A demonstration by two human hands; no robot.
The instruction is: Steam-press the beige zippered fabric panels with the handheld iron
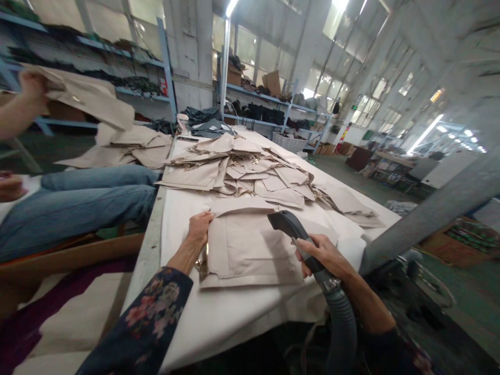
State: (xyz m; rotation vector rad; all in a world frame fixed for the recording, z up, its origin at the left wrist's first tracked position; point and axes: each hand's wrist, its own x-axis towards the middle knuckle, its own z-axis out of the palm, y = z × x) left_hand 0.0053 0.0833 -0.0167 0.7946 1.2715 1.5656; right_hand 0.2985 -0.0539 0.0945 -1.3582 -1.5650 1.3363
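A beige fabric piece (pixel 253 250) with stitched seams lies before me on the white-covered table. At its upper left corner, my left hand (pixel 200 228) has its fingers closed on the edge. My right hand (pixel 322 255) is wrapped around a black vacuum nozzle (pixel 291 224), which runs down into a ribbed hose (pixel 341 317). The nozzle's mouth is over the upper right part of the fabric piece; whether it touches the cloth I cannot tell. Gold-coloured metal, perhaps a zipper (pixel 203 260), shows along the left edge.
A heap of similar beige pieces (pixel 242 172) covers the table beyond. At left, a seated co-worker in jeans (pixel 97 200) lifts a beige piece (pixel 91 96) with one hand. A cardboard box (pixel 117 250) stands below the table's left edge. A grey post (pixel 437 213) slants at right.
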